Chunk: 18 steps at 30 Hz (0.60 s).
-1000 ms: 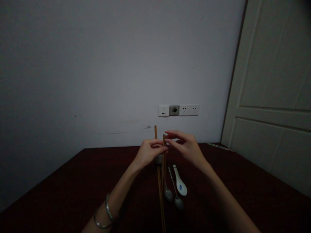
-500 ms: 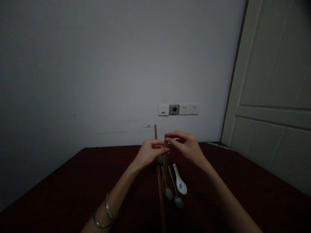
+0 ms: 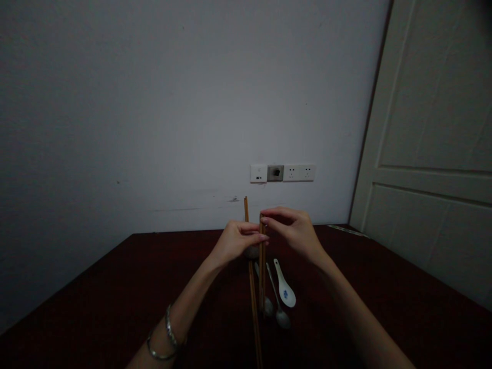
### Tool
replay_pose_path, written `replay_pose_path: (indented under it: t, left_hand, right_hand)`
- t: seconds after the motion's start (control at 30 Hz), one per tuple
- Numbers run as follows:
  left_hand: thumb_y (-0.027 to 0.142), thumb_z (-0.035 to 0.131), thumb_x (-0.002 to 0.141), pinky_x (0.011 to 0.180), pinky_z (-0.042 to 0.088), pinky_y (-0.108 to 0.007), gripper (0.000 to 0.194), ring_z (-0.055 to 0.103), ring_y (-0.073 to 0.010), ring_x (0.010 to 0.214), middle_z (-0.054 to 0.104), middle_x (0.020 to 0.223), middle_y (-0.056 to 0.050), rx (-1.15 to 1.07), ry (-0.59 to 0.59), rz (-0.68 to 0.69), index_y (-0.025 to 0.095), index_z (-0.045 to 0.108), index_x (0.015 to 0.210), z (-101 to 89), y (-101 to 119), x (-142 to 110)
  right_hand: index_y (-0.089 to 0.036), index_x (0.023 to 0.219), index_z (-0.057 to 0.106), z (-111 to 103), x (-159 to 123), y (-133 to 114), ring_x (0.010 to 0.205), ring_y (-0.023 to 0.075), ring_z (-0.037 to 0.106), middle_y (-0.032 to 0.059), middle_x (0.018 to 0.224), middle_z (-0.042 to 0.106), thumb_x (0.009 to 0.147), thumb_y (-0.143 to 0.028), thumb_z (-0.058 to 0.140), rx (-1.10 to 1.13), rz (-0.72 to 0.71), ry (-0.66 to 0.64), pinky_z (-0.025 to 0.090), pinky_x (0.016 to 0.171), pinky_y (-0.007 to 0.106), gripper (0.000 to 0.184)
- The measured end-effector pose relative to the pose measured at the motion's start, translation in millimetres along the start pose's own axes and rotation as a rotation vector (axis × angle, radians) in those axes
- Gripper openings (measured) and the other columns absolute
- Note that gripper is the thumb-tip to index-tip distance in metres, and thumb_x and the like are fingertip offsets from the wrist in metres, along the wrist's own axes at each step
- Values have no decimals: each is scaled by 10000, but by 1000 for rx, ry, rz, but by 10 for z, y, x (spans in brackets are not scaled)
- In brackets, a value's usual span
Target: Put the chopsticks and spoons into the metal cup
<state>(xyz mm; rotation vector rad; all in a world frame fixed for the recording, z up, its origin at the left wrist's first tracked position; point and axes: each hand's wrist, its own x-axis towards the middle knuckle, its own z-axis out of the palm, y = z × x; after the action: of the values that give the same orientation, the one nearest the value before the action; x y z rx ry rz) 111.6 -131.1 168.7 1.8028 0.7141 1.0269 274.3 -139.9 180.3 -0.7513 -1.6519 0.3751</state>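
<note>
My left hand [image 3: 235,242] is closed round a long wooden chopstick [image 3: 252,297] that stands nearly upright, its top poking out above the fingers. My right hand [image 3: 292,231] pinches the top of a second chopstick [image 3: 262,271] standing just right of the first. The two hands almost touch above a dark red table [image 3: 115,297]. Below them lie a white ceramic spoon with a blue mark [image 3: 284,290] and two metal spoons [image 3: 277,307]. A small pale cup is mostly hidden behind my left hand.
A plain white wall with a row of sockets [image 3: 282,173] rises behind the table. A white panelled door [image 3: 434,148] stands to the right. I wear bracelets [image 3: 165,338] on my left wrist.
The right fingers have closed onto the top of the second chopstick, which now stands straighter and closer to the first. The left hand has hardly moved.
</note>
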Motion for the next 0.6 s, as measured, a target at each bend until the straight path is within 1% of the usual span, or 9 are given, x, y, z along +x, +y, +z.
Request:
replay_pose_path:
  t: [0.2,0.37,0.43,0.5,0.6]
  left_hand:
    - [282,670,704,740,484,-300,223,649,-174,775,703,830,-103,-69,-52,-38,116,694,852,-23,-21,-11]
    - [280,677,695,754,487,-312,248,651,-176,773,702,836,-104,-68,-20,-47,116,692,880,-10,-28,-5]
    - [276,675,694,754,490,-321,231,651,-182,764,701,819,-105,-57,-13,-42,113,693,856,-17,-32,5]
    - [269,676,691,758,490,-328,216,652,-186,762,701,806,-104,-47,-5,-26,113,694,839,-42,-30,14]
    - [264,669,695,767,490,-336,216,651,-188,765,700,817,-112,-43,18,-5,111,696,846,-112,-6,16]
  right_hand:
    - [-197,828,711,11,-3,15,742,162,641,42,818,706,712,-290,649,6,5,5,510,712,305,161]
    - [-192,823,708,47,-14,22,757,166,643,46,828,705,712,-297,648,26,24,11,510,726,311,164]
    - [-188,841,705,50,-9,17,765,172,646,54,842,706,704,-315,655,59,59,4,515,722,315,194]
    - [-180,906,694,30,7,17,767,179,652,66,856,706,689,-337,666,117,111,-7,522,711,322,270]
    - [-154,972,673,-41,43,55,739,179,659,84,846,706,675,-359,673,203,238,-26,530,686,323,361]
